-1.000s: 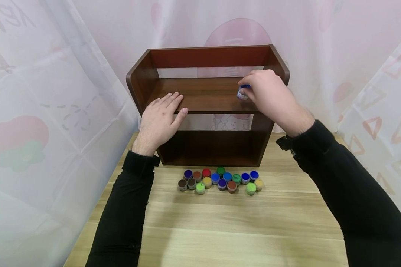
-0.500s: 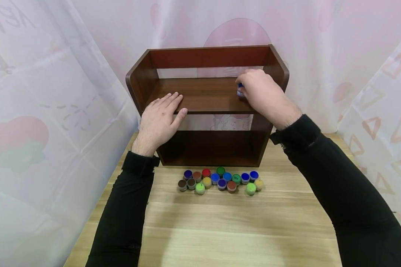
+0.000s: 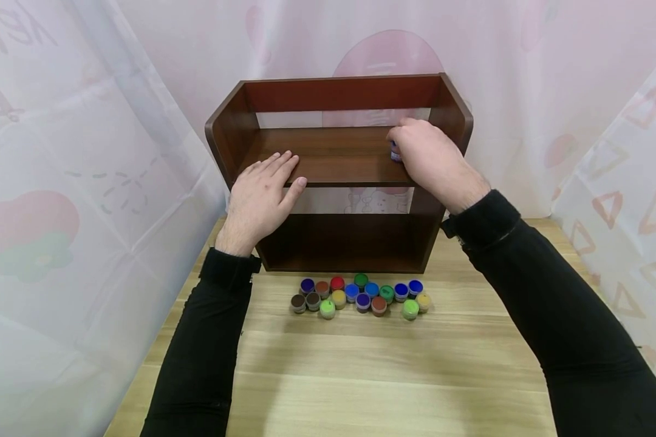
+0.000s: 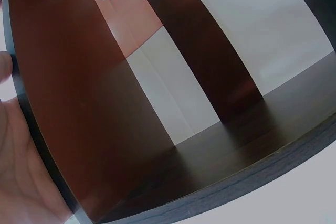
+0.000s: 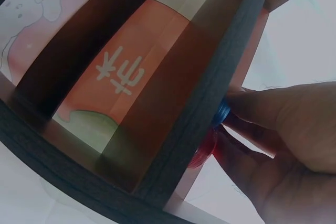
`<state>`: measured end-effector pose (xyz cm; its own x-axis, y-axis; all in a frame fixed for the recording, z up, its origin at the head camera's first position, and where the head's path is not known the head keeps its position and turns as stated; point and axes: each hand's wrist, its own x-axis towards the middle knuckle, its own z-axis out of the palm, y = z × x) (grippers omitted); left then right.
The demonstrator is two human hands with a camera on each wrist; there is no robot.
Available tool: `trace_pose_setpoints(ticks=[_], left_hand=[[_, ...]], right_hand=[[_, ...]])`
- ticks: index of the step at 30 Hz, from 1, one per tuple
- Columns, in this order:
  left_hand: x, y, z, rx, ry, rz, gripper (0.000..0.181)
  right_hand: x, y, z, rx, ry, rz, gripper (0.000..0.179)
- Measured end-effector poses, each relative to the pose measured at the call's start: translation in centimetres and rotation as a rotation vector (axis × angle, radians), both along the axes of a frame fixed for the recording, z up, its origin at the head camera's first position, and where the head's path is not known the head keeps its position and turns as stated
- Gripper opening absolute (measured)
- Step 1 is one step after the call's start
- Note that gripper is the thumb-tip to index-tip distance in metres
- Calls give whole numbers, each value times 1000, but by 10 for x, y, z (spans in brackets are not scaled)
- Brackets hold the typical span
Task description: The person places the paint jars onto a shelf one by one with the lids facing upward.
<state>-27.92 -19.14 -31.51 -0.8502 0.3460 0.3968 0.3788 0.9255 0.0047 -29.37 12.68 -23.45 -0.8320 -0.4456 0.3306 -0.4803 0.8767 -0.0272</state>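
Observation:
My right hand [image 3: 433, 159] is over the right part of the brown wooden shelf unit's [image 3: 328, 155] upper board. Its thumb and fingers pinch a small blue-lidded paint pot [image 3: 396, 153], mostly covered by the hand. From below, the right wrist view shows the blue lid [image 5: 222, 112] between the fingertips, with a red, partly hidden object [image 5: 205, 150] close beside it behind the board's edge. At the left end of the same board, my left hand [image 3: 261, 199] rests with its fingers straight and the thumb spread, holding nothing.
In front of the unit, several small paint pots [image 3: 379, 306] with blue, green, red, brown and yellow lids stand close together on the light wooden table [image 3: 393, 370]. The lower compartment [image 3: 339, 240] lies beneath the upper board. Pale printed curtains [image 3: 590, 91] surround the table.
My right hand and forearm have shifted left, and the hand now covers more of the blue-lidded paint pot than a second ago. The left hand has stayed still.

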Motion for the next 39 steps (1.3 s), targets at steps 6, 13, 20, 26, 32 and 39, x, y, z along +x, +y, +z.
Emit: trace_pose_setpoints(ticks=[6,13,20,26,32,39], left_hand=[[0,0,0,-1,0,4,80],[-1,-1,0,-4,3,7,79],[-1,-1,0,-3,1,2,76],[-1,-1,0,-4,4,3,78],[-1,-1,1,-5,-3,4,79],[-1,-2,0,-7,2,3,79]], right_hand=[[3,1,0,-10,-4,-8,26],[15,6,0,-77,21,24,30],[34,11,-5,-135,43,62,35],[48,15,-12,-167,76,103,33],[60,17,-23,-151,70,105,43],[75,20,-39,-147,83,131,42]])
